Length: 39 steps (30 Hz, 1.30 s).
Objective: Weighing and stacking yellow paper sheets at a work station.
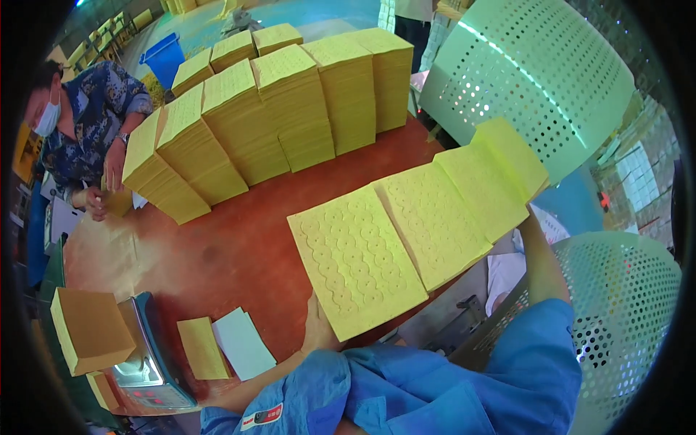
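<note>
Nearest, in blue sleeves, the person's left hand (pixel 317 328) and right hand (pixel 531 226) have a two-handed grip grasping a fanned row of yellow, rectangular, embossed paper stacks (pixel 435 219), fingers mostly hidden; the row slants above the near right edge of a reddish-brown bench (pixel 239 254). A pale-green perforated metal drum (pixel 623 319) stands near the right arm. At near left, a brown-and-yellow paper block (pixel 94 330) sits on a blue-rimmed scale (pixel 163 388), beside a flat yellow sheet (pixel 203 349) and white sheets (pixel 244 344). Farther back, tall yellow paper piles (pixel 239 123) stand in touching rows, with a masked co-worker (pixel 94 109) at their left and a blue plastic bin (pixel 164 59) beyond.
</note>
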Tool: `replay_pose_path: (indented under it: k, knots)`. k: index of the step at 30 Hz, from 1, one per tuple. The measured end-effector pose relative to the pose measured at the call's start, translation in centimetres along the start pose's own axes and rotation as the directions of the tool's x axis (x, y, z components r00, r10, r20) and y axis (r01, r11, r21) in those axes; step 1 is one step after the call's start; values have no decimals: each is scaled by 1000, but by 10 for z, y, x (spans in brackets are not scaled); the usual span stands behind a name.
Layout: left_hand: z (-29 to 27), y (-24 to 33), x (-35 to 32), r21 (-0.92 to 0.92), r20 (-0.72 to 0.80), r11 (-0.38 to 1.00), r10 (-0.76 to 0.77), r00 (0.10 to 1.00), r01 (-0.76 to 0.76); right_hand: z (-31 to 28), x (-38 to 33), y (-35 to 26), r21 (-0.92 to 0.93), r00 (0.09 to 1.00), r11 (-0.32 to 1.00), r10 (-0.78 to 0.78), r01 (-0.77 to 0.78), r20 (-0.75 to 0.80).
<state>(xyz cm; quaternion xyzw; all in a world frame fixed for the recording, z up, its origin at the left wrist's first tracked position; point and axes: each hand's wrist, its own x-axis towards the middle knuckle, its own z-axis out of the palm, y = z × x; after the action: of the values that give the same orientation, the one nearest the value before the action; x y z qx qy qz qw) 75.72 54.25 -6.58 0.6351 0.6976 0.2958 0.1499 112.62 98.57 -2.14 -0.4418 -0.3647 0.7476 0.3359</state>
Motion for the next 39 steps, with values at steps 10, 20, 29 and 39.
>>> replay_pose_path:
  k: [10, 20, 29, 39]
  knots:
    - [-65, -23, 41, -373, 44, 908, -191, 981, 193, 37, 62, 18, 120, 999, 992, -33, 30, 18]
    - [-131, -80, 87, -581, -67, 804, -201, 977, 125, 271, 137, -7, 87, 973, 993, -99, 83, 207]
    - [-88, -117, 70, -294, -307, 906, -391, 868, 304, 528, 101, 106, -83, 844, 996, 32, 15, 536]
    - [-158, -19, -109, -512, -205, 821, -401, 893, 251, 383, 60, 79, 47, 936, 953, -301, 298, 182]
